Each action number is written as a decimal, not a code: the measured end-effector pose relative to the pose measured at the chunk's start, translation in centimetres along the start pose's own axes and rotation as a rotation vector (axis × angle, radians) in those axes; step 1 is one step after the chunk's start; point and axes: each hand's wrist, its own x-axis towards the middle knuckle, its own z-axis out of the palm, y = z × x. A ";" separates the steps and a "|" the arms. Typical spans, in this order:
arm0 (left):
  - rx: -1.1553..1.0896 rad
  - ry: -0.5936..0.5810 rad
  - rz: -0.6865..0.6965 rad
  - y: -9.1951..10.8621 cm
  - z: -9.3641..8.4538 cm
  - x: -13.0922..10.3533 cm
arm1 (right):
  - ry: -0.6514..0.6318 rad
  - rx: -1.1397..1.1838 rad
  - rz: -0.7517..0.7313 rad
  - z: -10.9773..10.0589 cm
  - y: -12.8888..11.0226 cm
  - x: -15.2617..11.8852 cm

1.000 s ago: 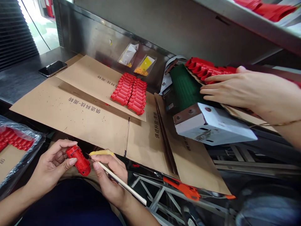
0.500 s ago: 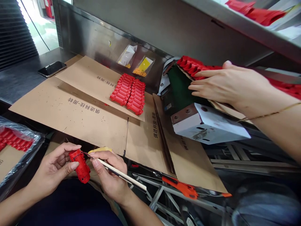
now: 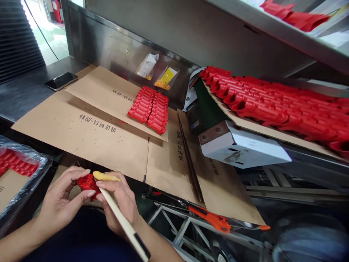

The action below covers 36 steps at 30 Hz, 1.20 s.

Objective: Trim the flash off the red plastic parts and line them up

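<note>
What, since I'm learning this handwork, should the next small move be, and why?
I'd probably turn the round-ended red plastic part slightly in the left hand until the tip of the pale-handled, stick-shaped tool in the right hand shows. The reason: that tip is out of sight where the right hand closes beside the part.

Left forearm [image 3: 21,237] enters lower left, right forearm [image 3: 157,241] from bottom centre; both bare. Left hand [image 3: 62,196] — grip closed, index finger arched above an extended thumb. Right hand [image 3: 122,200] — grip closed, fingers bent, thumb opposed. Fingertips of both hands near each other.
</note>
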 end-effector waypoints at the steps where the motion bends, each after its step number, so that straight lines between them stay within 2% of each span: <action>1: 0.026 0.032 0.016 -0.1 0.0 -0.1 | 0.011 -0.063 -0.063 0.4 0.2 -0.1; 3: 0.055 0.090 0.013 -0.2 0.2 -0.2 | 0.039 -0.188 -0.146 1.1 0.5 -0.5; 5: 0.050 0.124 0.015 -0.1 0.4 -0.3 | 0.066 -0.245 -0.164 1.7 0.6 -0.8; 8: 0.000 0.141 0.041 0.4 0.8 -0.1 | 0.108 -0.168 -0.134 1.9 0.3 -0.9; 10: -0.061 0.141 -0.023 0.8 0.7 0.1 | 0.138 -0.027 -0.011 1.4 0.1 -0.8; 14: -0.260 0.077 -0.240 0.8 -0.1 0.8 | 0.151 0.419 0.330 -0.1 0.5 -0.6; 16: -0.363 0.043 -0.316 0.6 -0.4 1.0 | 0.134 0.610 0.378 -0.5 1.1 -0.7; 19: -0.480 0.035 -0.396 0.3 -0.2 0.9 | 0.098 0.796 0.370 -1.0 1.8 -0.7; 21: -0.526 0.040 -0.427 0.3 0.1 0.5 | 0.020 0.865 0.289 -1.7 1.9 -0.5; 24: -0.558 0.036 -0.454 0.3 0.0 0.7 | -0.082 0.731 0.093 -3.4 1.8 -0.3; 25: -0.558 0.033 -0.461 0.3 -0.6 1.5 | -0.077 0.634 0.087 -4.0 1.8 -0.4; 27: -0.467 0.019 -0.439 0.4 -2.7 4.5 | -0.011 0.420 0.180 -4.9 1.8 -0.8; 28: -0.329 0.010 -0.389 0.4 -4.2 6.8 | 0.027 0.331 0.243 -5.2 1.9 -1.1; 29: -0.088 -0.003 -0.300 0.6 -5.9 9.4 | 0.045 0.275 0.282 -5.4 2.0 -1.5; 31: 0.626 0.037 -0.087 1.0 -9.5 15.1 | 0.049 0.238 0.337 -5.3 2.2 -2.0; 33: 0.874 0.073 -0.030 1.4 -12.2 19.9 | 0.031 0.256 0.360 -4.9 2.4 -2.4; 34: 0.961 0.077 -0.003 1.4 -13.0 21.6 | 0.026 0.246 0.361 -4.7 2.4 -2.6; 36: 1.069 0.056 0.026 1.3 -13.3 23.4 | 0.015 0.194 0.349 -4.4 2.4 -2.8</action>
